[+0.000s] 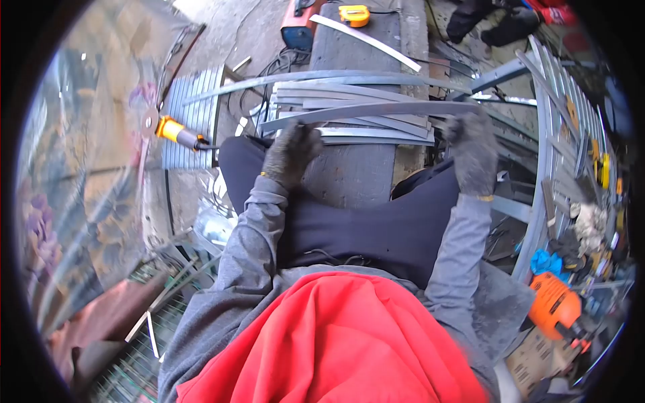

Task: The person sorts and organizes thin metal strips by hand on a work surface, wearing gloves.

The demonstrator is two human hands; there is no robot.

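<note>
A long flat grey metal strip [390, 109] runs across in front of me, above a stack of similar strips [349, 94] lying on a dark bench [353, 174]. My left hand [293, 151], in a dark work glove, is closed around the strip near its left end. Near the strip's right end is my right hand [472, 151], also gloved and closed on it; its fingers are slightly blurred. Both forearms are in grey sleeves, over my dark trousers.
An angle grinder [176, 131] lies on metal slats at the left. A red machine [299, 27] and yellow tape measure [354, 15] are at the top. A metal frame [539, 154] and orange object [554, 305] are at right. Another person's legs [487, 23] show at top right.
</note>
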